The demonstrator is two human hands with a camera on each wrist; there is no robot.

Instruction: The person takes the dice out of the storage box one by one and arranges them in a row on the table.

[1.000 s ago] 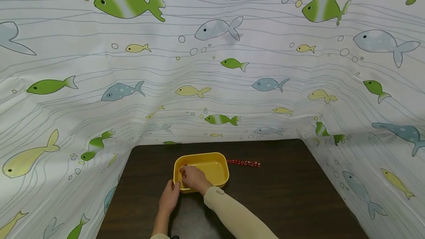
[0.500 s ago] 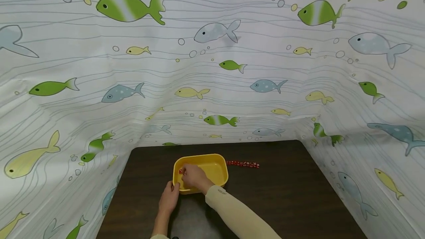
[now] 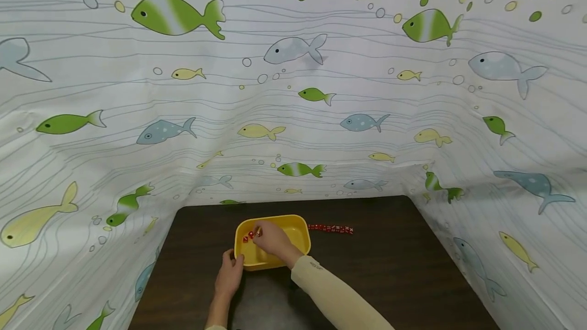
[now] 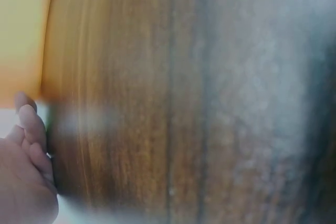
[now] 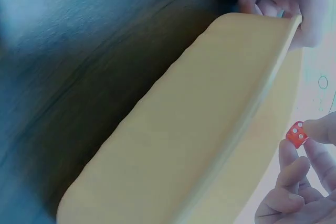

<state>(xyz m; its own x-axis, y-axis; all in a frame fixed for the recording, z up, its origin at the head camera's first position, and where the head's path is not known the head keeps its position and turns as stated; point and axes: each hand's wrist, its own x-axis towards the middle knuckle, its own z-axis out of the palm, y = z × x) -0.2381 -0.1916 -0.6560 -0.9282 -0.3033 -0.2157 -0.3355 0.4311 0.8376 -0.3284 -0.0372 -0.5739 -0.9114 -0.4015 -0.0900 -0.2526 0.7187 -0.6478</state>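
Note:
A shallow yellow plastic tub (image 3: 295, 223) stands on the dark table. My left hand (image 3: 228, 275) grips its near left corner, thumb at the rim; in the right wrist view this hand (image 5: 289, 3) shows at the tub's far corner. My right hand (image 3: 274, 241) is over the tub's left part. Between its thumb and fingertips it pinches a red die (image 5: 297, 134) with white dots. Several loose red dice (image 3: 245, 239) lie in the tub's left end, partly hidden by the right hand. The left wrist view catches only the left hand's fingers (image 4: 32, 127) beside the tub wall (image 4: 21, 35).
A row of several red dice (image 3: 330, 228) runs along the table from the tub's right side. The dark wooden tabletop (image 3: 390, 269) extends to the right. A white fish-print cloth (image 3: 321, 131) surrounds the table at the back and sides.
My right hand has shifted a little right inside the tub, and more loose dice show beside its fingers. The left hand keeps its grip on the corner. The head view has tilted slightly.

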